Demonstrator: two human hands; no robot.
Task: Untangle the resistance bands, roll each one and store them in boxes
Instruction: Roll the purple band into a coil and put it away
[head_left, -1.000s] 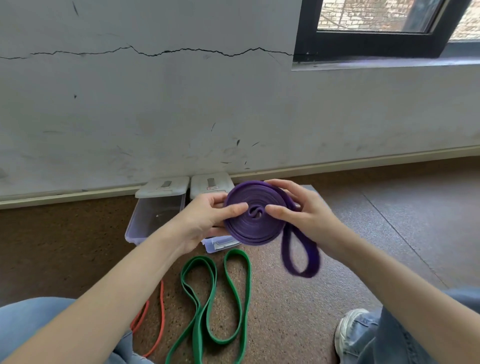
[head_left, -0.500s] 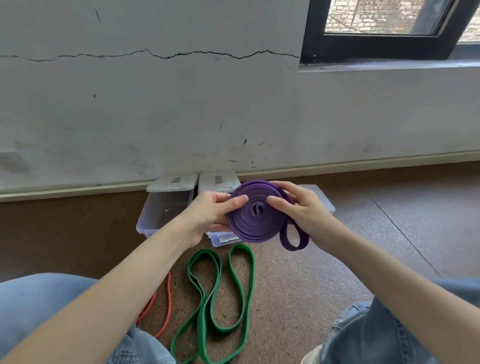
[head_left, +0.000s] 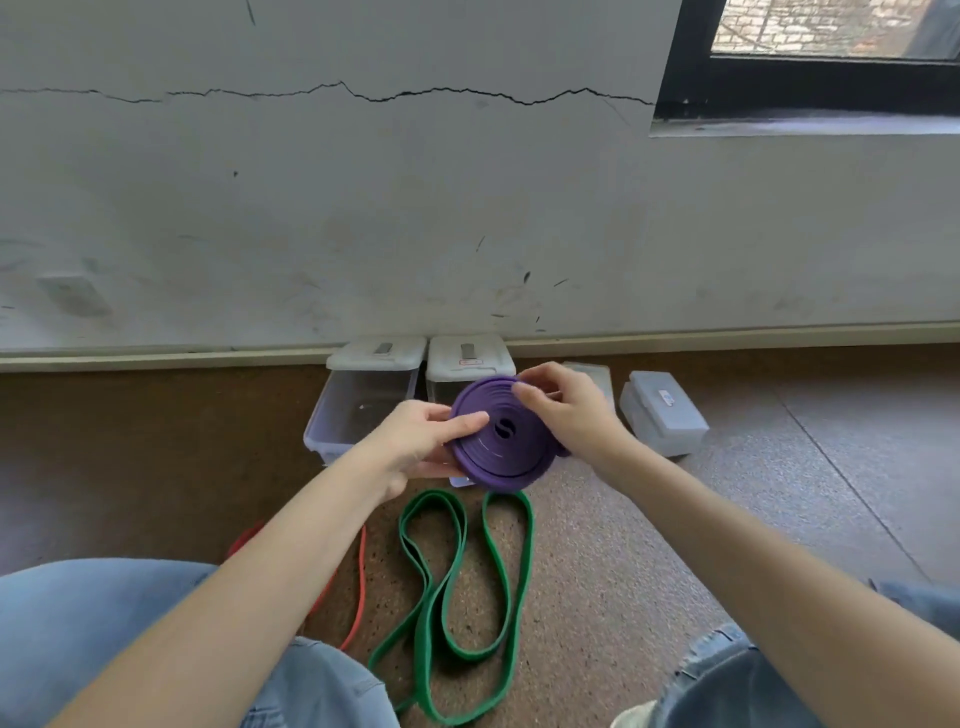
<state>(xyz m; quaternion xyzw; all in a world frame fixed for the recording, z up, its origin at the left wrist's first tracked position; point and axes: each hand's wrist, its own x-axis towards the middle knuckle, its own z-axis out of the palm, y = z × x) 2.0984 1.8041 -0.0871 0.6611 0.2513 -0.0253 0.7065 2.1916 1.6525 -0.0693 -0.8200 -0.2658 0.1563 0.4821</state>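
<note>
1. Purple resistance band (head_left: 501, 434), rolled into a flat coil, held in the air just in front of the open clear box (head_left: 358, 410).
2. Left hand (head_left: 415, 441) grips the coil's left edge, thumb on its face; right hand (head_left: 566, 410) pinches the top-right rim.
3. Second box (head_left: 470, 364), right of the open one, mostly hidden by the coil; lid label unreadable.
4. Green band (head_left: 457, 587) lies loose, nearer than the open box.
5. Orange band (head_left: 358, 582) partly hidden by the left arm.
6. Closed box (head_left: 665, 415), far right of the open one; sticker too small to read.
</note>
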